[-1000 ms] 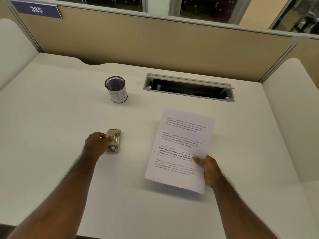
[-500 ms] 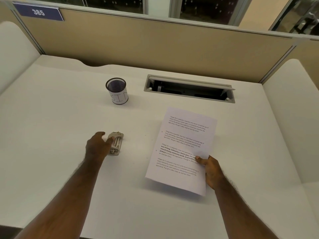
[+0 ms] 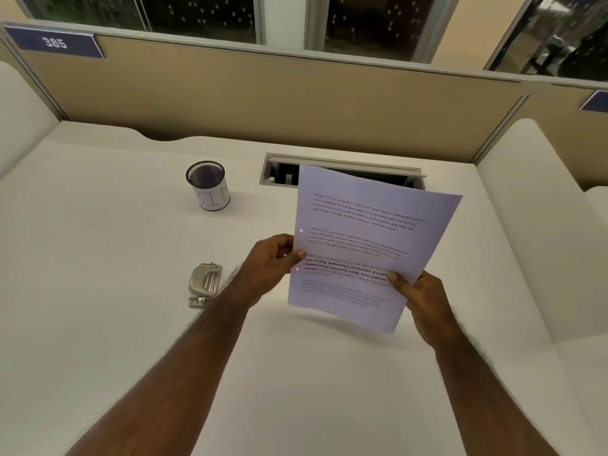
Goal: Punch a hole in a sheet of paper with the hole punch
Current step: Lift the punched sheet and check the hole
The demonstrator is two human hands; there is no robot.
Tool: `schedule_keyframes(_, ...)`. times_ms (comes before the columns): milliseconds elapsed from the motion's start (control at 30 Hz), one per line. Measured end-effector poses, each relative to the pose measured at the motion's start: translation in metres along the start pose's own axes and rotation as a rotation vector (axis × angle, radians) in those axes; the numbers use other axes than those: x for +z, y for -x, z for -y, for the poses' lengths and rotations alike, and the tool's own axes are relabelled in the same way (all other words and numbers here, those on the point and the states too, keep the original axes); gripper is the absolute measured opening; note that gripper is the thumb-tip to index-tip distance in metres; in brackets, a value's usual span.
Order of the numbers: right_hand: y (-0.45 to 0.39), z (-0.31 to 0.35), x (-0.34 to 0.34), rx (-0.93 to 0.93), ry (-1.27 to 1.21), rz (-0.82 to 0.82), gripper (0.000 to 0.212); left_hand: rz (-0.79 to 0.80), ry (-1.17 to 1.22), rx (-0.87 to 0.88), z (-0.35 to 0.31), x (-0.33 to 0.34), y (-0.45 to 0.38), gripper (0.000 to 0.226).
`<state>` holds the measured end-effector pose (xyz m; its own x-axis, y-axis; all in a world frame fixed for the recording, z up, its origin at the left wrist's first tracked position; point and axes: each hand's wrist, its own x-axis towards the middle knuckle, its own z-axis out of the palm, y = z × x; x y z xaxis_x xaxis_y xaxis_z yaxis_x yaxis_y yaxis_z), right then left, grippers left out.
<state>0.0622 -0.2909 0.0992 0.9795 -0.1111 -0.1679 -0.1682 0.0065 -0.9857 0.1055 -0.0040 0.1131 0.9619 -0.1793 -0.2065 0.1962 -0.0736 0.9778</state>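
Note:
A printed sheet of paper [image 3: 368,238] is held up above the white desk, tilted toward me. Two small round holes show near its left edge. My left hand [image 3: 271,263] pinches the sheet's left edge, thumb on the front. My right hand [image 3: 419,296] grips its lower right edge. The metal hole punch [image 3: 204,283] lies on the desk to the left of my left forearm, with no hand on it.
A black mesh pen cup [image 3: 208,185] with a white label stands at the back left. An open cable hatch [image 3: 339,171] in the desk [image 3: 98,291] sits partly behind the sheet. Tan partition walls [image 3: 296,103] enclose the desk on three sides.
My left hand let go of the hole punch and moved right to take the sheet's left edge. The sheet rose off the desk and tilted up. The punch stayed in place.

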Motion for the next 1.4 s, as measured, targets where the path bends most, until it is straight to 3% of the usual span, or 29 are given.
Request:
schedule_keyframes(200, -0.004, 0.017, -0.009, -0.111, 0.174, -0.052, 0.009, -0.057, -0.118, 0.143, -0.012, 0.006, -0.005, 0.012)
schedule_keyframes(400, -0.005, -0.004, -0.008, -0.040, 0.253, -0.048, 0.014, -0.109, -0.407, 0.129, 0.013, 0.012, 0.001, 0.021)
schedule_keyframes(667, -0.008, -0.014, -0.006, 0.003, 0.215, -0.045, 0.015, -0.152, -0.481, 0.149, 0.019, 0.010, 0.001, 0.020)
schedule_keyframes(967, -0.011, -0.018, -0.003, 0.030, 0.217, -0.041, 0.021, -0.191, -0.430, 0.063, 0.023, 0.014, -0.002, 0.020)
schedule_keyframes(1100, -0.018, -0.010, -0.010, 0.015, 0.207, -0.062, 0.011, -0.199, -0.401, 0.047, 0.019, 0.018, -0.011, 0.016)
schedule_keyframes(1233, -0.031, 0.001, -0.029, 0.019, 0.160, -0.092, 0.011, -0.170, -0.284, -0.032, 0.012, 0.032, -0.030, 0.004)
schedule_keyframes(1400, -0.052, -0.002, -0.062, 0.074, 0.173, -0.150, 0.015, -0.194, -0.124, -0.130, 0.009, 0.069, -0.060, 0.007)
